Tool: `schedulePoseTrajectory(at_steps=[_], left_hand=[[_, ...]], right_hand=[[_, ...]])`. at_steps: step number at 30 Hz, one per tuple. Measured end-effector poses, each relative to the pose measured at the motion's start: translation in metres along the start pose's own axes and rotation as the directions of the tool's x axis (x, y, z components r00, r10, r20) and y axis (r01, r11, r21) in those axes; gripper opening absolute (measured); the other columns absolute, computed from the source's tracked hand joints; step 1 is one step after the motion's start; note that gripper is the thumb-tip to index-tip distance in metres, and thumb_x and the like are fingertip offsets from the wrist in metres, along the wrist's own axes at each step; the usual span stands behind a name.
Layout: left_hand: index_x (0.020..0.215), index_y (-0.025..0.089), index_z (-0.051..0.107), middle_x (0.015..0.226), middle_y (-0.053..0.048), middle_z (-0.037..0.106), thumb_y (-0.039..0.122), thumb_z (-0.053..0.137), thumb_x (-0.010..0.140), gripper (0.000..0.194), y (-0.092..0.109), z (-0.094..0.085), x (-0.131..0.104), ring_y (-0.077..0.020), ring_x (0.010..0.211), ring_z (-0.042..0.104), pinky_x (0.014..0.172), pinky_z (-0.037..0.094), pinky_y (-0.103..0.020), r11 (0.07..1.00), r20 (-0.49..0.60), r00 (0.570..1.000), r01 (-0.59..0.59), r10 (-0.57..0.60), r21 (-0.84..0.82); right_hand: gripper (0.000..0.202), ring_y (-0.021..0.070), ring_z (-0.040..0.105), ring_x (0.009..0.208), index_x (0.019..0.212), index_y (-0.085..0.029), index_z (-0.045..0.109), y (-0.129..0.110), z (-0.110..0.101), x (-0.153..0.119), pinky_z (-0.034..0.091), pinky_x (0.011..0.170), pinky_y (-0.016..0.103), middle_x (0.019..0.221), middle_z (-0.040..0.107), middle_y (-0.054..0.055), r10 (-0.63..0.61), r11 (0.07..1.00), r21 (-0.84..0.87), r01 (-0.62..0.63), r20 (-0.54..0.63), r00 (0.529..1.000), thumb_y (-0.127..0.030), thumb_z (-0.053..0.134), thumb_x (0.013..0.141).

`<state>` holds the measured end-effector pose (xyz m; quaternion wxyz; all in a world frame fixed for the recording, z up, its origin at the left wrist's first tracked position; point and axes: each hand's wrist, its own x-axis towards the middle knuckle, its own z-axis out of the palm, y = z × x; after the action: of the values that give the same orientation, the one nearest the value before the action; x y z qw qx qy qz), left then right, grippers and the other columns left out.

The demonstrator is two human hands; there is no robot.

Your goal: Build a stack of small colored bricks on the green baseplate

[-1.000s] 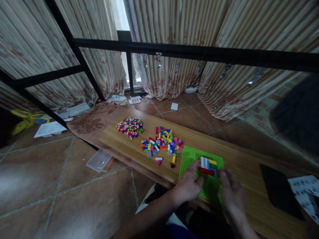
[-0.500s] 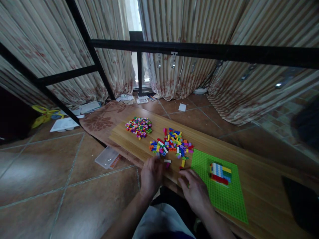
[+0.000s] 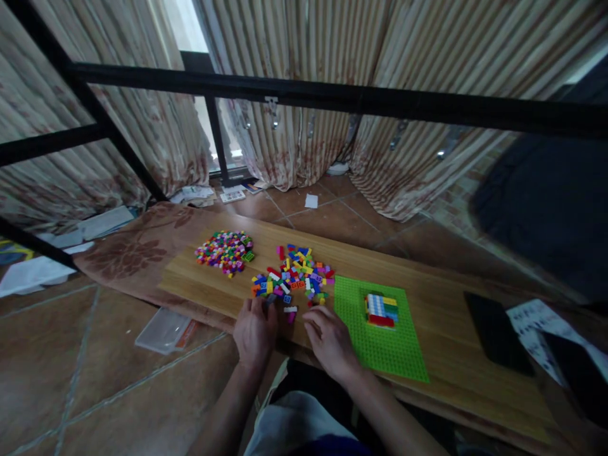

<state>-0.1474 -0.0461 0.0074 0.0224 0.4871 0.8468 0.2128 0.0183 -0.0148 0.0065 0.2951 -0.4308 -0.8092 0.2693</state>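
My left hand (image 3: 255, 332) rests at the near edge of the wooden board, its fingers curled together beside a grey brick (image 3: 271, 299). What those fingers hold, if anything, is hidden. To its right, my right hand (image 3: 332, 339) hovers low over the board with thumb and forefinger apart, close to a small red brick (image 3: 310, 304). Between the hands lie a white brick (image 3: 290, 310) and a purple brick (image 3: 291, 317). Just beyond them spreads a loose pile of mixed bricks (image 3: 297, 275). A striped brick build (image 3: 381, 310) in white, light blue, yellow, green and red sits on the green baseplate (image 3: 380, 354).
A heap of smaller bricks (image 3: 223, 251) lies at the board's far left. The board (image 3: 451, 304) stands on a brown patterned cloth (image 3: 128, 247). A black flat object (image 3: 498, 332) lies at the right. A clear plastic box (image 3: 164, 330) is on the floor; a black rail (image 3: 304, 92) crosses behind.
The view has swung to the right, so everything appears further left. My hands stay near the same bricks, with the right fingers still beside the red one.
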Motion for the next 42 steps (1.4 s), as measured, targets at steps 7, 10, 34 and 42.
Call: schedulePoseTrajectory(at_steps=[7, 10, 34, 42], left_hand=[[0.101, 0.021, 0.058, 0.099, -0.005, 0.061, 0.026, 0.047, 0.091, 0.016, 0.027, -0.016, -0.025, -0.0177, 0.088, 0.062, 0.074, 0.050, -0.028, 0.862, -0.030, 0.920, -0.379, 0.392, -0.336], [0.105, 0.022, 0.056, 0.099, -0.005, 0.061, 0.019, 0.043, 0.091, 0.019, 0.054, -0.017, -0.045, -0.0161, 0.088, 0.061, 0.075, 0.051, -0.026, 0.724, 0.056, 0.795, -0.519, 0.604, -0.455], [0.109, 0.013, 0.058, 0.106, -0.010, 0.066, 0.022, 0.054, 0.084, 0.027, 0.165, 0.044, -0.024, -0.0171, 0.085, 0.064, 0.077, 0.051, -0.031, 0.802, 0.331, 0.890, -0.062, 0.314, -0.595], [0.111, 0.012, 0.059, 0.111, -0.012, 0.065, 0.023, 0.057, 0.082, 0.031, 0.179, 0.054, -0.023, -0.0176, 0.094, 0.064, 0.085, 0.050, -0.031, 0.797, 0.371, 0.876, -0.024, 0.308, -0.604]], right_hand=[[0.022, 0.0161, 0.063, 0.083, 0.106, -0.021, 0.062, -0.015, -0.034, -0.014, 0.050, 0.076, 0.029, 0.092, 0.066, 0.004, 0.238, 0.933, 0.306, -0.188, -0.137, 0.961, -0.028, 0.052, 0.087], [0.025, 0.0166, 0.065, 0.080, 0.102, -0.021, 0.065, -0.011, -0.051, -0.026, 0.052, 0.072, 0.028, 0.087, 0.069, 0.003, 0.376, 0.841, 0.458, -0.290, -0.107, 0.921, -0.035, 0.057, 0.084], [0.038, 0.0151, 0.061, 0.066, 0.079, -0.017, 0.070, 0.107, -0.122, -0.043, 0.047, 0.066, 0.030, 0.073, 0.070, 0.003, 0.747, 0.529, 0.782, -0.328, -0.246, 0.618, -0.043, 0.081, 0.053], [0.033, 0.0163, 0.062, 0.066, 0.076, -0.017, 0.071, 0.111, -0.116, -0.045, 0.047, 0.066, 0.030, 0.072, 0.071, 0.003, 0.712, 0.595, 0.715, -0.368, -0.256, 0.654, -0.044, 0.078, 0.058]])
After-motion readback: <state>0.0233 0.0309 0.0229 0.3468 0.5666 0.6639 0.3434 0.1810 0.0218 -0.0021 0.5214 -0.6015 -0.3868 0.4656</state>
